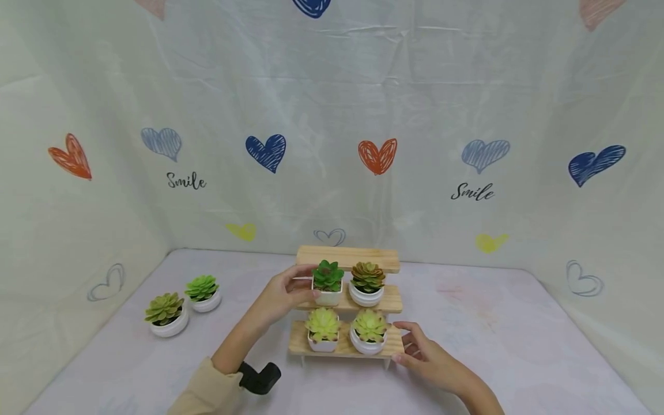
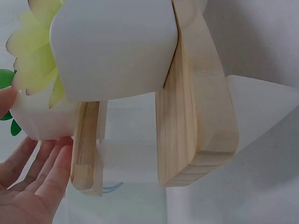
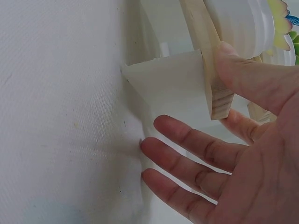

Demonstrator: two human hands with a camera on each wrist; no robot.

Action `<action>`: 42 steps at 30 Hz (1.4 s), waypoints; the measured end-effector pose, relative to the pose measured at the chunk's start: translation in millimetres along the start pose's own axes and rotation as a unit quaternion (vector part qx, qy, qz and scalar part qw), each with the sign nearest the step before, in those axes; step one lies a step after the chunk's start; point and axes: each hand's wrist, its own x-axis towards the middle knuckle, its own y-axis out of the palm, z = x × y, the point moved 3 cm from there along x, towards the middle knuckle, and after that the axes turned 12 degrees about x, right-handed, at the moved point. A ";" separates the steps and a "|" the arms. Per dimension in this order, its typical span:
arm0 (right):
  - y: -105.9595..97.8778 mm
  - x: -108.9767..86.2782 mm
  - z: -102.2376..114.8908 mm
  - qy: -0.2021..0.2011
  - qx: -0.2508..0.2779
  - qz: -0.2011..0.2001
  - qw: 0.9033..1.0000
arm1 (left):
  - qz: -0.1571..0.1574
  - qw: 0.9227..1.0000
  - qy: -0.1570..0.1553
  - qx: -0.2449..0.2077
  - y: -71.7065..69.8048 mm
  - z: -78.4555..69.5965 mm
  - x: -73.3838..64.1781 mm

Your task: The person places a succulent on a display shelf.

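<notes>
Right hand (image 1: pixel 432 360) grips tiered wooden stand (image 1: pixel 347 255) at four o'clock, presumably for steadiness; left hand (image 1: pixel 280 294) pinches square white pot (image 1: pixel 328 298) at ten, likely to position it.

I see the surface (image 1: pixel 482 328) carrying two potted succulents (image 1: pixel 168 317) (image 1: pixel 204 295) left of the left grip (image 1: pixel 282 294), and a wooden stand (image 1: pixel 346 258) touching the right grip (image 1: pixel 429 358).

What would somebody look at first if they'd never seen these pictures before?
Probably the wooden shelf in the middle of the table, with four potted succulents on its lower two steps. The left hand holds the dark green succulent, while the right hand grips the shelf's bottom right end. Behind, blue and red hearts brighten the pale backdrop.
</notes>
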 end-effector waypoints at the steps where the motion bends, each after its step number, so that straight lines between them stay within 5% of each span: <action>1: 0.2 0.2 -0.1 0.000 0.001 0.000 1.000 | -0.001 1.000 -0.001 0.000 -0.5 0.5 0.0; 18: -0.3 1.0 0.0 0.005 0.002 0.006 1.000 | -0.009 1.000 -0.003 0.007 -2.5 1.9 -1.2; 26: -0.4 0.5 0.4 0.004 0.000 0.003 1.000 | -0.014 1.000 0.025 -0.001 -7.5 0.6 -7.9; 37: 0.9 0.5 1.9 0.009 0.001 0.002 1.000 | -0.061 0.993 0.091 0.049 -29.2 9.0 -29.8; 42: 0.4 0.1 1.7 0.008 0.002 0.002 1.000 | -0.088 0.988 0.091 0.091 -43.2 14.5 -41.9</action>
